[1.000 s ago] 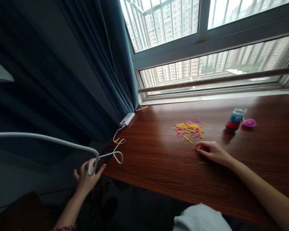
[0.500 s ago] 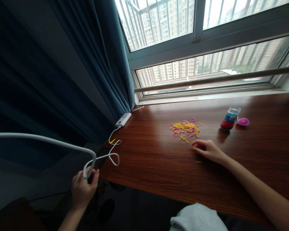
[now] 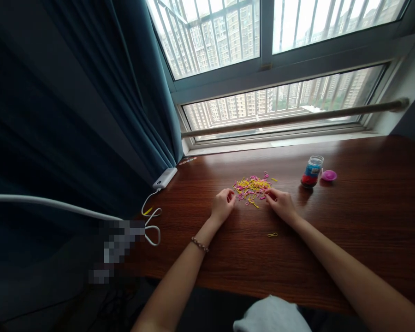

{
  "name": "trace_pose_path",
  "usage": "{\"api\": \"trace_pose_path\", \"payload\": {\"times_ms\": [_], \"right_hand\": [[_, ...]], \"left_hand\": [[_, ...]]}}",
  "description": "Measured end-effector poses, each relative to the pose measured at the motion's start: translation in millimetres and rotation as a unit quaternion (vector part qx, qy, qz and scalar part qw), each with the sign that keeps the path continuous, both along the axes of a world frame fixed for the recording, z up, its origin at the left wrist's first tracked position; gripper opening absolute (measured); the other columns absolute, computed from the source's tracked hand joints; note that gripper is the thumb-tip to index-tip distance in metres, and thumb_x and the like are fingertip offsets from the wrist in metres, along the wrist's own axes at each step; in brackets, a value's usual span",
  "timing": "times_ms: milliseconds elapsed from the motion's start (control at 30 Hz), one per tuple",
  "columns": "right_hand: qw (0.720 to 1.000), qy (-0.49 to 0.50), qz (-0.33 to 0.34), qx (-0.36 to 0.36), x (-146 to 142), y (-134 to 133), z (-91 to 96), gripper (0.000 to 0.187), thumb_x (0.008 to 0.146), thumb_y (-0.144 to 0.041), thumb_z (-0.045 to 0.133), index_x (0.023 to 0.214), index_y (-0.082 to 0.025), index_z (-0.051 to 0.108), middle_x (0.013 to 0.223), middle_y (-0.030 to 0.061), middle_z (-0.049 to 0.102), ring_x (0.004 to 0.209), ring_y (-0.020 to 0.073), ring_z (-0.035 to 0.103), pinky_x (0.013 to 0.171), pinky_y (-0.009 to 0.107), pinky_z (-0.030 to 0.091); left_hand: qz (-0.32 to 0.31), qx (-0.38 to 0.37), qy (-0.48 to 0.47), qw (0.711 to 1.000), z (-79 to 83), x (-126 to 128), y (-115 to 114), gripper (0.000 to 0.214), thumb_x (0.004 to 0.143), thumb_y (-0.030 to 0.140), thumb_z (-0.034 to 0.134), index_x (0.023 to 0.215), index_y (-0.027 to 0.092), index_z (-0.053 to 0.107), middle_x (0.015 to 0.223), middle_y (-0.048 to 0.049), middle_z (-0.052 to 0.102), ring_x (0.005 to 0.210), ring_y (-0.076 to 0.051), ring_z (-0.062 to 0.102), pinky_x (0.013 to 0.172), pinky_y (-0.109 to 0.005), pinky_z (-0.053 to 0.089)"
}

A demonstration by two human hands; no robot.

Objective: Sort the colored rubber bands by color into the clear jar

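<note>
Clock centred on pile (image 3: 251, 186). One power bank (image 3: 165, 178), one cable (image 3: 159, 235), 9 o'clock. My left hand (image 3: 224, 203), 8 o'clock, fingers curled; can't tell if pinching. One pile, pink and yellow bands, uncountable, between my hands. One loose band (image 3: 272, 235), 5 o'clock. My right hand (image 3: 279, 202), 4 o'clock, fingertips at pile's edge; grip unclear. One jar (image 3: 311, 173), one pink lid (image 3: 329, 175), 3 o'clock. Brown table (image 3: 228, 263). Blue curtain (image 3: 134, 83), 10; barred window (image 3: 267, 37), 12.

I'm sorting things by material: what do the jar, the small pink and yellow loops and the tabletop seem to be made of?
Jar: glossy clear glass or hard plastic; it's see-through near the top.
Small pink and yellow loops: perhaps plastic or rubber, brightly coloured; too small to tell finish.
Tabletop: wood or wood-look laminate, semi-gloss; reddish-brown grain, soft glare.
</note>
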State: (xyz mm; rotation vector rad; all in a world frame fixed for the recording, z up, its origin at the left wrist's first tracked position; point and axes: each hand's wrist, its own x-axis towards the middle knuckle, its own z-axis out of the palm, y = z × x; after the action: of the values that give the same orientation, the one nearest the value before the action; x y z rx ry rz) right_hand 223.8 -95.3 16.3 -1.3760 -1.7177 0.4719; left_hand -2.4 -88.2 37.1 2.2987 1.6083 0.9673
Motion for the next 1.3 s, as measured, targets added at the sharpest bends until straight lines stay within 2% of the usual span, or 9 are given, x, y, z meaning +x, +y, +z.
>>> {"api": "trace_pose_path", "payload": {"times_ms": [100,200,500,667,800,900,1000,1167,1300], "right_hand": [[1.000,-0.007,0.005,0.004,3.5,-4.8,-2.2,0.022,0.079,-0.035,0.049,0.079,-0.018,0.063,0.063,0.0020,0.063,0.055,0.0147,0.056,0.057,0.025,0.040],[0.999,-0.032,0.041,-0.007,2.7,-11.1,-2.1,0.022,0.077,-0.038,0.051,0.077,-0.019,0.064,0.067,0.0022,0.063,0.056,0.0139,0.054,0.055,0.025,0.039],[0.987,-0.157,0.025,-0.014,-18.4,-16.8,-0.6,0.014,0.075,-0.032,0.055,0.067,-0.022,0.061,0.076,0.0021,0.060,0.072,0.0158,0.054,0.059,0.024,0.036],[0.980,-0.050,0.161,-0.104,1.0,-11.2,10.4,0.017,0.072,-0.034,0.058,0.069,-0.017,0.063,0.062,0.0001,0.059,0.056,0.0111,0.050,0.054,0.022,0.037],[0.933,0.005,0.298,-0.200,13.6,-11.7,23.3,0.023,0.064,-0.037,0.065,0.069,-0.014,0.065,0.060,-0.0003,0.060,0.055,0.0105,0.052,0.051,0.020,0.038],[0.893,0.011,0.364,-0.264,16.4,-12.9,26.4,0.028,0.060,-0.037,0.067,0.076,-0.014,0.067,0.068,0.0015,0.064,0.062,0.0130,0.056,0.055,0.021,0.043],[0.912,0.030,0.328,-0.246,16.4,-10.3,23.4,0.032,0.061,-0.037,0.067,0.084,-0.014,0.067,0.075,0.0037,0.066,0.066,0.0147,0.058,0.058,0.023,0.044],[0.980,0.037,0.153,-0.119,17.9,-1.6,15.0,0.024,0.069,-0.037,0.059,0.075,-0.015,0.068,0.069,0.0036,0.067,0.058,0.0132,0.056,0.054,0.023,0.041],[0.998,0.036,0.012,-0.053,21.7,2.0,7.1,0.024,0.073,-0.036,0.055,0.072,-0.016,0.067,0.065,0.0038,0.066,0.056,0.0142,0.056,0.054,0.024,0.040]], "left_hand": [[-0.001,-0.004,-0.013,1.000,-14.9,3.7,14.0,0.010,0.077,0.024,0.051,0.078,0.015,0.057,0.068,-0.0011,0.056,0.061,-0.011,0.050,0.060,-0.023,0.040],[-0.020,0.000,-0.013,1.000,-21.8,-2.8,4.6,0.009,0.077,0.023,0.051,0.081,0.016,0.057,0.070,-0.0005,0.055,0.061,-0.011,0.050,0.061,-0.023,0.040],[-0.056,0.006,0.016,0.998,-14.0,8.4,-9.5,0.009,0.078,0.018,0.050,0.082,0.019,0.058,0.079,-0.0020,0.056,0.067,-0.012,0.051,0.065,-0.024,0.042],[-0.085,0.023,0.013,0.996,-9.9,16.2,-6.3,0.010,0.080,0.020,0.049,0.081,0.019,0.059,0.083,-0.0032,0.056,0.076,-0.013,0.053,0.071,-0.025,0.042],[-0.102,0.028,0.020,0.994,-7.6,30.4,9.0,0.009,0.078,0.023,0.052,0.078,0.019,0.059,0.082,-0.0036,0.057,0.078,-0.015,0.052,0.072,-0.026,0.041],[-0.051,-0.002,0.027,0.998,-12.2,43.3,20.4,0.013,0.076,0.028,0.055,0.070,0.017,0.058,0.073,-0.0036,0.056,0.069,-0.015,0.051,0.064,-0.027,0.039],[-0.011,-0.020,0.039,0.999,-19.4,49.3,26.4,0.016,0.073,0.031,0.058,0.066,0.017,0.057,0.069,-0.0036,0.056,0.067,-0.015,0.049,0.061,-0.026,0.036],[-0.040,-0.046,-0.023,0.998,-28.6,42.3,32.6,0.014,0.073,0.030,0.057,0.067,0.018,0.060,0.072,-0.0017,0.060,0.067,-0.013,0.051,0.059,-0.024,0.035],[-0.037,-0.077,-0.127,0.988,-35.1,36.9,39.3,0.019,0.072,0.036,0.057,0.070,0.017,0.062,0.068,-0.0011,0.060,0.058,-0.011,0.051,0.054,-0.022,0.036]]}}
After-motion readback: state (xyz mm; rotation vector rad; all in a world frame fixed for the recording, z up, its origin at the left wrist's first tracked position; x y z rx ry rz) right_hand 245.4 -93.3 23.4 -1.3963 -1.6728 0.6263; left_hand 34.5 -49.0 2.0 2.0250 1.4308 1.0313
